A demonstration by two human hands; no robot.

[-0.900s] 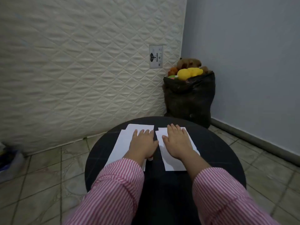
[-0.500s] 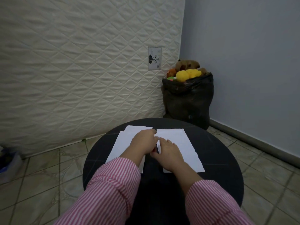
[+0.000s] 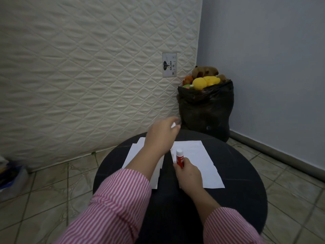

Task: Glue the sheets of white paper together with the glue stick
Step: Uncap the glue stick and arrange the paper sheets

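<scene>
A: Right hand [image 3: 189, 175], low centre of frame: closed round the glue stick [image 3: 180, 157], held upright, white tip up, red body below. Cap on or off, hard to tell.

B: And the left hand [image 3: 162, 132]?

A: Raised above centre, blurred; pinching something small and pale, perhaps the cap — cannot tell.

B: Paper from the grip?

A: Right sheet [image 3: 198, 161] directly behind and right of the stick, long axis running away up the frame. Left sheets [image 3: 135, 152] left, under the forearm. Right hand nearer. Flat, white, on the black round table [image 3: 237, 191].
</scene>
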